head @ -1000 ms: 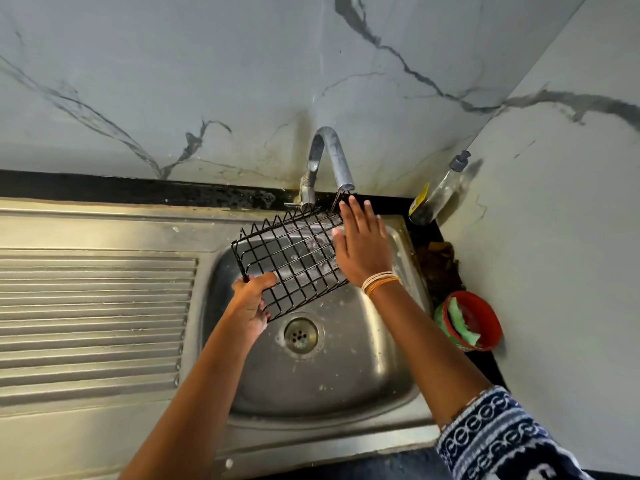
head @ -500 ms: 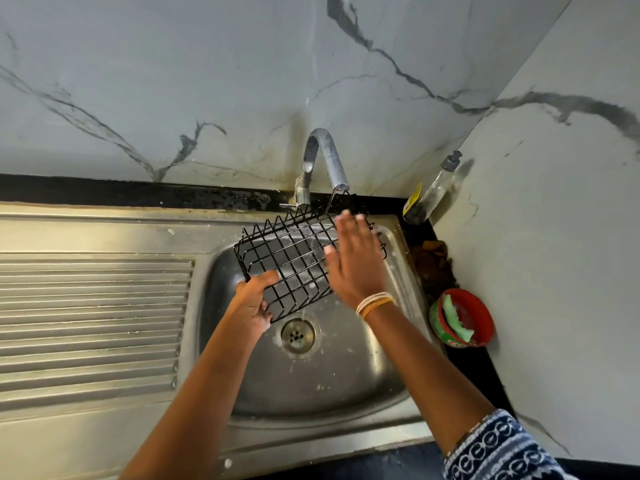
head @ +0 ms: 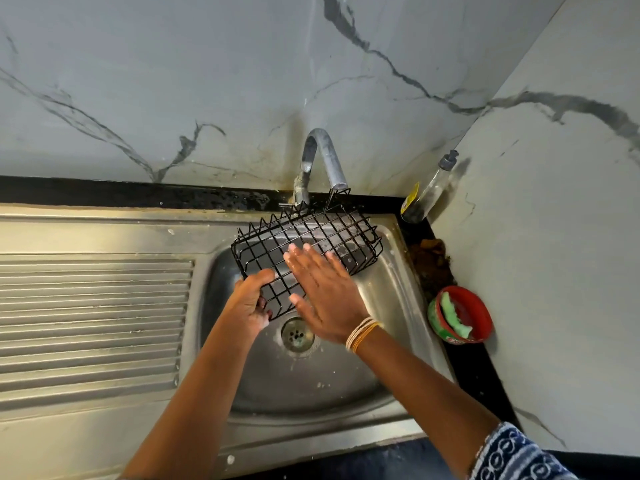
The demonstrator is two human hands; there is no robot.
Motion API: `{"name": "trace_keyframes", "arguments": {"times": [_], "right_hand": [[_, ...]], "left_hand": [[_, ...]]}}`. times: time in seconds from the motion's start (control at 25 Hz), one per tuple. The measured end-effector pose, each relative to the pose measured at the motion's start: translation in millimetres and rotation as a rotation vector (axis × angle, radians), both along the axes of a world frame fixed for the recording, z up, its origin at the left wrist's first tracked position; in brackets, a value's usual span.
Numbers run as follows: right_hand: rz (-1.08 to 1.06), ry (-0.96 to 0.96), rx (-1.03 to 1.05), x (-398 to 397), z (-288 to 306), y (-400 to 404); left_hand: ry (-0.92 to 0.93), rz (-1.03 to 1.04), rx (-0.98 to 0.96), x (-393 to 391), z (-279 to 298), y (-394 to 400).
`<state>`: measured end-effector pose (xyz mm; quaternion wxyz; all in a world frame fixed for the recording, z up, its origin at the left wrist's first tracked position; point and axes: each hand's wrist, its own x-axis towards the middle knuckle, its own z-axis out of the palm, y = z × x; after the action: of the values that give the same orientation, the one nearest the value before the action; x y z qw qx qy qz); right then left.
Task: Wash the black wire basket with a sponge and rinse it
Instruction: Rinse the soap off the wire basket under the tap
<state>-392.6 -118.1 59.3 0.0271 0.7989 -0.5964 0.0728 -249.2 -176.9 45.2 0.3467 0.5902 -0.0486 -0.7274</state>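
Observation:
The black wire basket (head: 332,233) is held tilted over the steel sink (head: 391,292), its far end under the tap spout (head: 327,157). My left hand (head: 251,304) grips the basket's near left corner. My right hand (head: 325,292) lies flat with straight fingers on the basket's near part, wet. A green sponge (head: 453,315) rests in a red tub (head: 479,313) on the counter to the right of the sink, away from both hands.
A ribbed steel draining board (head: 93,323) lies left of the bowl, and the drain (head: 297,336) sits under my hands. A clear pump bottle (head: 431,188) leans in the back right corner. Marble walls close in behind and on the right.
My right hand slid along the basket from its far end under the tap toward me and to the left. The basket's far end is now uncovered; my left hand kept its grip.

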Motion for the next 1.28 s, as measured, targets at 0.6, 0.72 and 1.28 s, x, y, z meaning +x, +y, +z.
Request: {"name": "trace_keyframes", "arguments": {"times": [0.6,0.72,1.28], "right_hand": [[-0.352,-0.038,-0.109,-40.3,15.7,-32.5],[-0.138,0.010,-0.056,4.7,5.8,-14.4],[-0.102,0.018,-0.252,-55.2,12.2,-26.6]], "left_hand": [[0.009,0.082,-0.034,17.6,5.8,-12.0],[0.047,0.097,-0.041,16.7,1.4,-12.7],[0.067,0.129,-0.150,5.5,-7.5,-13.4]]}}
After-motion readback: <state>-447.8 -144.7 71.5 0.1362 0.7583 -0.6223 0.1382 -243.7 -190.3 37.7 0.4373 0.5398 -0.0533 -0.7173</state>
